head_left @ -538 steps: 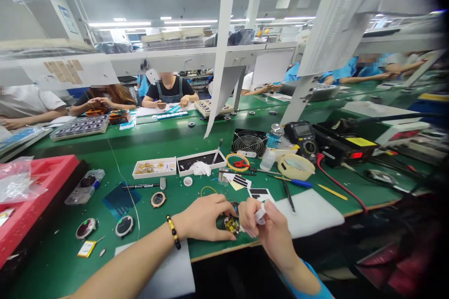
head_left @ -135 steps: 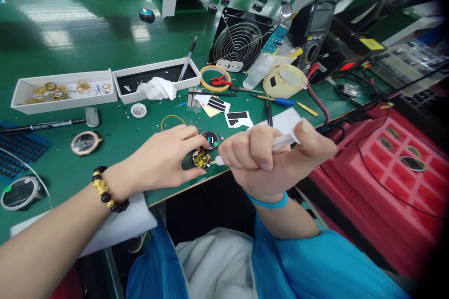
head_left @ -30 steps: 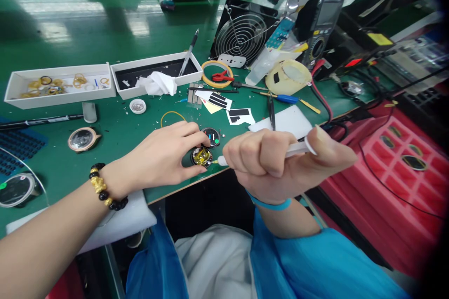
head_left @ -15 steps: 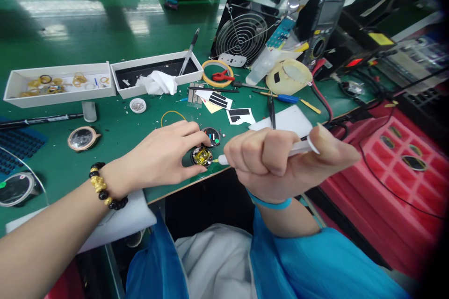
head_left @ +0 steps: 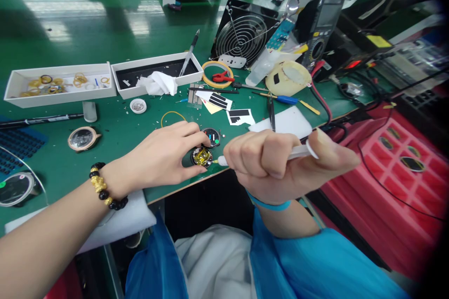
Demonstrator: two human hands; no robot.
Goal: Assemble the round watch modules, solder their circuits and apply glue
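My right hand point(head_left: 270, 156) is wrapped round a white syringe point(head_left: 298, 152), its thumb on the plunger's flange. The syringe's thin tip meets the right rim of an opened watch case point(head_left: 202, 156) with yellow and gold innards. Thumb and fingers of my left hand point(head_left: 171, 152) grip that case from the left, holding it on the green bench near its front edge. Just behind the case lies a round dark watch part point(head_left: 211, 137) with a green dot, close to my left fingertips. Whether the tip touches the rim or hovers, I cannot tell.
Left stands a box of rubber bands point(head_left: 59, 85), beside a box with tissue and pen point(head_left: 122, 77). A rose-gold watch point(head_left: 83, 138) lies left. Behind are tape point(head_left: 206, 77), a fan point(head_left: 242, 32), a multimeter point(head_left: 321, 32). Red foam trays point(head_left: 393, 177) stand right.
Almost nothing differs. The view has shifted very slightly; both hands keep their hold, and the syringe tip stays at the case's rim.
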